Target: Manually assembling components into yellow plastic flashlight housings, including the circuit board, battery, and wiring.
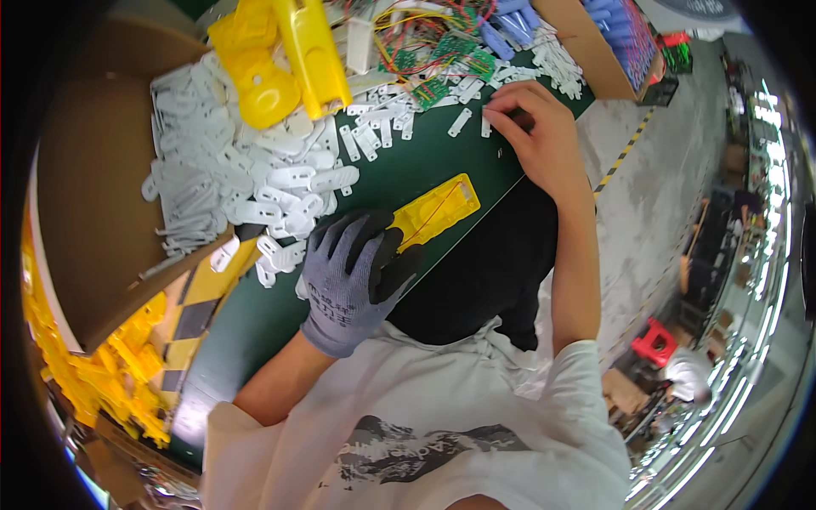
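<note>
My left hand [353, 276], in a grey glove with dark fingers, grips one end of a yellow plastic housing [438, 211] at the table's near edge. A thin red wire runs along the inside of the housing. Farther right, my bare right hand [540, 136] has its thumb and fingertips brought together at a small white plastic strip [486, 126]. More of these white strips [460, 122] lie loose just left of my fingertips, some with small holes.
A green table [416, 157] bears heaped white plastic parts [280, 187], yellow housings [310, 59] and green circuit boards [429, 92] with wires. Cardboard boxes stand at left [93, 170] and far right [582, 47], the latter with blue-purple parts. Yellow parts [119, 374] pile up at lower left.
</note>
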Motion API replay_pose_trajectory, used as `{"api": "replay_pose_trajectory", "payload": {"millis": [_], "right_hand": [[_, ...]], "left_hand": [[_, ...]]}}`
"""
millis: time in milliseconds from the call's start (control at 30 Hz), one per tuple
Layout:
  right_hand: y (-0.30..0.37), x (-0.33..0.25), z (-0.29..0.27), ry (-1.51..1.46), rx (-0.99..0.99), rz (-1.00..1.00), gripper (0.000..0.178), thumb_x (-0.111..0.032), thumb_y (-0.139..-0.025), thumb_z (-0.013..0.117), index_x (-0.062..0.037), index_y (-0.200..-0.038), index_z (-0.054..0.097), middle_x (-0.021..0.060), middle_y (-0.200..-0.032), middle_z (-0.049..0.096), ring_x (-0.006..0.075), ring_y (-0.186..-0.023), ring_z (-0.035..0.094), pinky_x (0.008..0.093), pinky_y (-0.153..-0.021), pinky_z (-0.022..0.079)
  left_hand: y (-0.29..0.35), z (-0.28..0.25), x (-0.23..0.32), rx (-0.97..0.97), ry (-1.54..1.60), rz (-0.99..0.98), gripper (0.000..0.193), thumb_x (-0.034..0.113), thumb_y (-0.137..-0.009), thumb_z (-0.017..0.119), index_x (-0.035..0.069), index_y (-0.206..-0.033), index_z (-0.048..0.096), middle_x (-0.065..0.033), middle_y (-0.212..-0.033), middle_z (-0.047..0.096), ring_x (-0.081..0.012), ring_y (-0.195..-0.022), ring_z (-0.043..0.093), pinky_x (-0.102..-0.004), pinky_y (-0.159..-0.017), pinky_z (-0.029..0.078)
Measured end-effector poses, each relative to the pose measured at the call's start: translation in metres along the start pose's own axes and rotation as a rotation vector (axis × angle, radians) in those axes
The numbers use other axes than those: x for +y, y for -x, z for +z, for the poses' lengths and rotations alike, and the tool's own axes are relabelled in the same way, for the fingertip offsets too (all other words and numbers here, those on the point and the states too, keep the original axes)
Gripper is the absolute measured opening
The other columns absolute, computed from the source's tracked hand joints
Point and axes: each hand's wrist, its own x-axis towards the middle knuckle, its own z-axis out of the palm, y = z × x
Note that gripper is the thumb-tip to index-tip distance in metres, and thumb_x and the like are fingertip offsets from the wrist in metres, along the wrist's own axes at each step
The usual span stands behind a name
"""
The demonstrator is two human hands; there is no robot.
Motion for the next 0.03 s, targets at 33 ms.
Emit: {"api": "replay_pose_trajectory", "payload": {"millis": [33], "right_hand": [[0.0026,0.0015,0.0023,-0.007,0.027,-0.045,0.01,-0.005,-0.085,0.064,-0.0004,-0.093,0.065,0.0095,-0.101,0.063,0.0151,-0.075,0.061,0.0246,-0.066,0.05]], "left_hand": [[-0.0023,0.0015,-0.0009,0.004,0.01,0.019,0.039,0.022,-0.066,0.079,0.012,-0.099,0.06,-0.0103,-0.109,0.058,-0.0298,-0.098,0.056,-0.0427,-0.083,0.043]]}}
